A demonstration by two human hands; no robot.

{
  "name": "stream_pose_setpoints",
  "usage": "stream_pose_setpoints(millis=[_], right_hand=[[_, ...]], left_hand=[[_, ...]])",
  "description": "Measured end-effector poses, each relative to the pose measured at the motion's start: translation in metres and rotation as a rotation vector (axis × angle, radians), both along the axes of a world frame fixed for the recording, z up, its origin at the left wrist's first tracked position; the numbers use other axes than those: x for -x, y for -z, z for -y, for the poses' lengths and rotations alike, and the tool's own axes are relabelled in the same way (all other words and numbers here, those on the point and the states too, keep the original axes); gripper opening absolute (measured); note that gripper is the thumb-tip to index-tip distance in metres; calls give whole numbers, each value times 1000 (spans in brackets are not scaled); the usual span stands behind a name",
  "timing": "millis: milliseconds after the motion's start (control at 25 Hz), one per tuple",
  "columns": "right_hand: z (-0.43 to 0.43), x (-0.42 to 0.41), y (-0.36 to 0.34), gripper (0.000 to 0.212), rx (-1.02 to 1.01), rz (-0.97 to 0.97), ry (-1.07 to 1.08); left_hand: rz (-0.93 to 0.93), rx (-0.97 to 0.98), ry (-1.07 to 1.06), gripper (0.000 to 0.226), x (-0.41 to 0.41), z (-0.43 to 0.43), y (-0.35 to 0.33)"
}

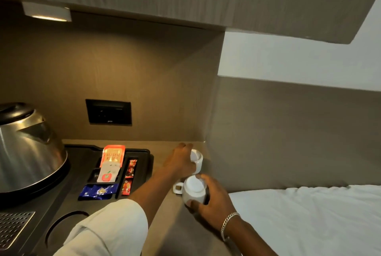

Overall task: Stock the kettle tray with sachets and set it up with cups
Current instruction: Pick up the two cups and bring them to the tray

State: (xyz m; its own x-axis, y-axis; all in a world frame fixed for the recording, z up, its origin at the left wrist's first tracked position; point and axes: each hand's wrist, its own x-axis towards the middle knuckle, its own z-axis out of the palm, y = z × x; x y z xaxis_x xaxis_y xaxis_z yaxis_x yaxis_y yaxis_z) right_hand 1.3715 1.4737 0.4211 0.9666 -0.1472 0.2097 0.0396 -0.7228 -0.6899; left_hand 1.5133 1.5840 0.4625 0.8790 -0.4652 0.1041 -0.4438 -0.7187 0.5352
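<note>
1. Nearest, the right hand (pixel 214 200), a silver chain bracelet (pixel 227 222) on its wrist, is wrapped around a small white ceramic cup (pixel 193 190) held upside down, base towards the camera and handle pointing left; fingers and thumb are closed on its body, above the tan wooden counter (pixel 185 233), right of the tray.
2. The left hand (pixel 181 162), reaching out of a pale sleeve (pixel 107 227), grips a second white ceramic cup (pixel 196 159) just beyond the first, fingers curled over its top; whether it rests on the counter I cannot tell.
3. These cups look rigid, glazed and likely slippery, light but chippable; holding the body or the handle seems safest, and they should not knock together.
4. To the left, the black moulded kettle tray (pixel 148 159) has two round recesses (pixel 66 229) empty at the near edge, probably for the cups.
5. Farther back, its compartments hold sachets: blue (pixel 99 192), red sticks (pixel 129 175), white (pixel 108 173), orange (pixel 113 154).
6. A steel kettle (pixel 26 150) stands far left.
</note>
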Motion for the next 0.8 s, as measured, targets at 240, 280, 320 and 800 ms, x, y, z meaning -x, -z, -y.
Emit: stream_pose_setpoints(millis=[240, 280, 320, 800], right_hand=[[8, 1, 4, 76, -31, 50, 85], [10, 2, 5, 79, -25, 53, 96], [11, 4, 5, 82, -19, 60, 107], [-42, -1, -19, 62, -102, 64, 17]], left_hand=[[-54, -189, 13, 84, -19, 20, 2], [-40, -183, -1, 81, -20, 21, 4], [-22, -169, -14, 79, -20, 20, 5], [81, 66, -146, 79, 65, -168, -37]])
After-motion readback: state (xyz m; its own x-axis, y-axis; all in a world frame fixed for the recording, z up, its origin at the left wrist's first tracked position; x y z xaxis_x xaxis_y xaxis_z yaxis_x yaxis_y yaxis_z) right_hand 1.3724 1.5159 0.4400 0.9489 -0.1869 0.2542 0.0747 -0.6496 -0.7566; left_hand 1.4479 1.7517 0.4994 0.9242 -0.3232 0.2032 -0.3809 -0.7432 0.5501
